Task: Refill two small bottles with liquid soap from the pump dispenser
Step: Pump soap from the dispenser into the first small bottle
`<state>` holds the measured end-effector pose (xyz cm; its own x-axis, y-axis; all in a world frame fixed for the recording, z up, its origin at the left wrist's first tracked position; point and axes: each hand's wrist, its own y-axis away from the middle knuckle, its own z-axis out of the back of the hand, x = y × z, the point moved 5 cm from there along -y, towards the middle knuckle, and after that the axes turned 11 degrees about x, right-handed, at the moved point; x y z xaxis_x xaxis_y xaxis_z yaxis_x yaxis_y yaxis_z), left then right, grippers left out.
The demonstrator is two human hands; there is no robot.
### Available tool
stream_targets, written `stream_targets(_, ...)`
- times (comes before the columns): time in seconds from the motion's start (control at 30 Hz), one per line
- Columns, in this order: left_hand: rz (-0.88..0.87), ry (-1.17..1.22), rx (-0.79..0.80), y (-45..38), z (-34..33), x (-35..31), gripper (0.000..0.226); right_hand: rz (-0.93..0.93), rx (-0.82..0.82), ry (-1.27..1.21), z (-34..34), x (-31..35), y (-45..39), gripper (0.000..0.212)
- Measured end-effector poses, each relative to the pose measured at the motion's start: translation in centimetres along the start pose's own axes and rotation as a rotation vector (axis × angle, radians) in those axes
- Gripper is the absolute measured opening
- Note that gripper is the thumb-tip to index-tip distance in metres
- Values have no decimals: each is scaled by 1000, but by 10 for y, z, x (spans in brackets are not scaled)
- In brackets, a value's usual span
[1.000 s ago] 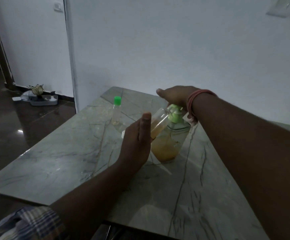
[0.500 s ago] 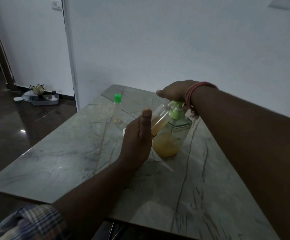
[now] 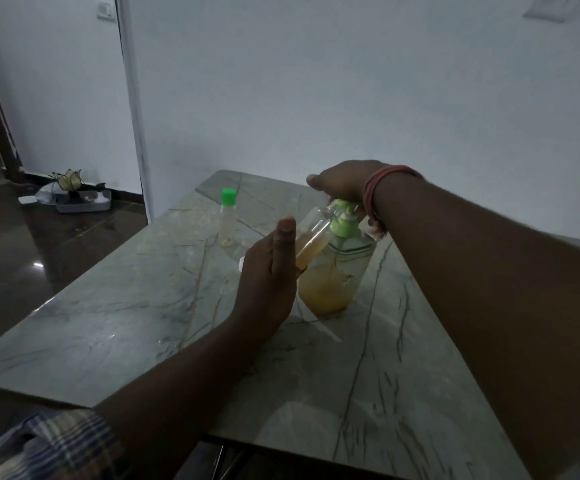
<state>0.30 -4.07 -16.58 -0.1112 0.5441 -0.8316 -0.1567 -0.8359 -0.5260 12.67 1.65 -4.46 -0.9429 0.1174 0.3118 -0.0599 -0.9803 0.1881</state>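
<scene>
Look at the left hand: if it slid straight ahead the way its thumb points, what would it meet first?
Probably the white wall, with bare table first; the left hand points up-picture, and the small clear green-capped bottle seems left of that line, though depth is unclear.

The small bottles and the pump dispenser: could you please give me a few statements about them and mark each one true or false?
1. The right hand rests on top of the pump dispenser. True.
2. The tilted small bottle in the left hand is empty. False: it holds amber liquid.
3. The capped small bottle stands upright on the table. True.
4. The capped bottle wears a red cap. False: its cap is green.
5. The dispenser is full to the top. False: liquid fills only its lower part.
</scene>
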Motion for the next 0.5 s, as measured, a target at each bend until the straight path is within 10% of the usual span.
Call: stream_targets(0.5,-7,5,-7,-2,1,4,83,-2,-97,33,0,-3,-16,25)
